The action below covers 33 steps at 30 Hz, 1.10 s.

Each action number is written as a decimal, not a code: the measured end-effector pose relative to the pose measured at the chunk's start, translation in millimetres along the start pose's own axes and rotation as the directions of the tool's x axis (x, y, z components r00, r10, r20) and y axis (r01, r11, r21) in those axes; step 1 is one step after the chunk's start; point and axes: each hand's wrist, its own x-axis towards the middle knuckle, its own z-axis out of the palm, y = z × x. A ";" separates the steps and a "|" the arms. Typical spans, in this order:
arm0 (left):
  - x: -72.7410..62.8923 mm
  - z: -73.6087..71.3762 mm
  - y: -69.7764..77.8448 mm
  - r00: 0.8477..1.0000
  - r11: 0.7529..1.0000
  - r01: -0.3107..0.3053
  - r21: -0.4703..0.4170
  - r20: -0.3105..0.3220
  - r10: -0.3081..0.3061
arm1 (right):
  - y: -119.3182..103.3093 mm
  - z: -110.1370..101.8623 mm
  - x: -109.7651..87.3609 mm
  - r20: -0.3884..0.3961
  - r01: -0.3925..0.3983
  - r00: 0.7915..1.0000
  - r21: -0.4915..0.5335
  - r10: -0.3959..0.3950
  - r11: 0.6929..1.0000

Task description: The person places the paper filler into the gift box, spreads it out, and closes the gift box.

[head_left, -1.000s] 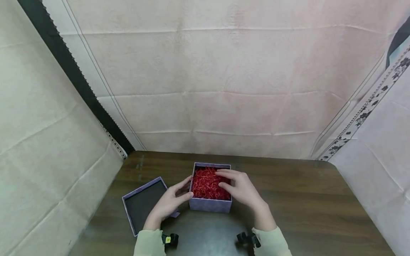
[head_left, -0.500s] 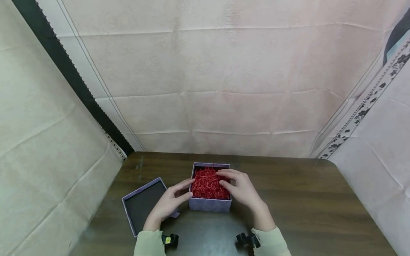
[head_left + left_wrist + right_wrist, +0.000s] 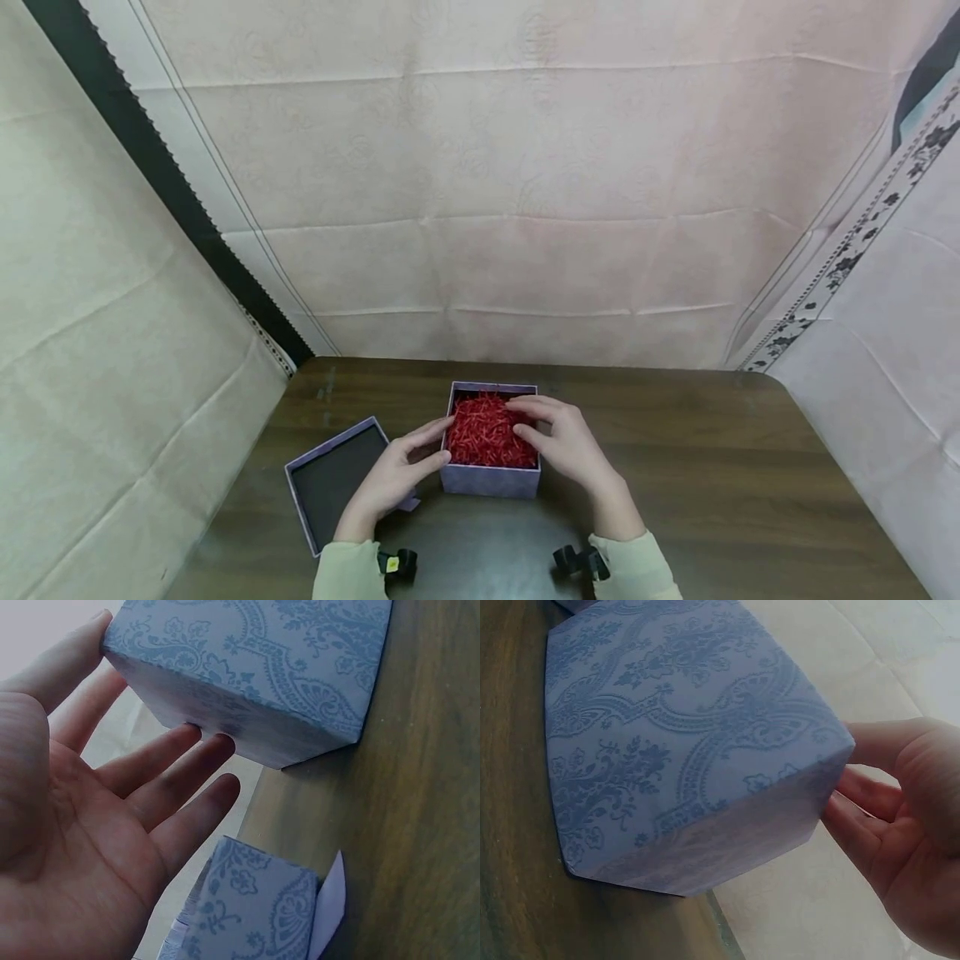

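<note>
Gift box (image 3: 490, 481), lidless, sits mid-table near the far edge, packed with red shredded paper (image 3: 487, 433). Head view: left hand (image 3: 396, 475) at its left wall, fingers spread; right hand (image 3: 566, 437) over the right rim, thumb and forefinger well apart above the shreds. Lid (image 3: 330, 483) lies inside-up to the left, partly under the left forearm; a drag of that arm could likely shift it. Right fingertips, if they catch strands, might pull some over the rim. Anything beneath the filling: hidden. Left wrist view: thumb at the box corner, two middle fingertips at the wall, little finger free; index tip hidden. Lid cut off by the frame. Right wrist view: fingertips lost behind the box; pressure on shreds, cannot tell.
</note>
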 end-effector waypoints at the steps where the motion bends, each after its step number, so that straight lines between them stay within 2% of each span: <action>1: 0.3 0.0 1.0 1.000 1.000 -0.001 -0.003 0.001 0.001 | -0.1 -1.4 -0.2 -0.003 0.000 1.000 0.005 0.000 1.000; 7: -1.6 -3.5 6.9 1.000 1.000 -0.005 -0.019 -0.011 0.005 | 1.1 -10.7 -3.2 -0.009 -0.042 0.999 0.033 0.042 0.999; 12: -9.5 -14.9 9.6 0.995 1.000 -0.013 -0.002 -0.098 0.013 | 0.8 -18.7 -8.1 0.055 -0.104 0.993 0.039 0.102 0.994; 17: -18.5 -38.1 12.0 0.980 0.996 0.004 0.093 -0.200 0.015 | 3.3 -25.3 -14.2 0.164 -0.160 0.974 0.025 0.154 0.987; 22: -37.0 -68.2 14.9 0.953 0.972 0.063 0.228 -0.303 0.009 | 5.1 -27.7 -17.3 0.214 -0.190 0.961 0.048 0.176 0.981; 28: -63.3 -100.8 6.5 0.910 0.916 0.150 0.371 -0.415 0.019 | 3.0 -24.9 -16.6 0.204 -0.199 0.961 0.047 0.186 0.979; 31: -74.6 -111.7 -2.3 0.879 0.894 0.198 0.402 -0.476 0.019 | 2.7 -23.8 -16.6 0.206 -0.204 0.960 0.040 0.192 0.978; 33: -81.4 -116.1 -8.0 0.852 0.883 0.232 0.407 -0.523 0.017 | 2.7 -23.5 -16.7 0.208 -0.205 0.959 0.041 0.192 0.978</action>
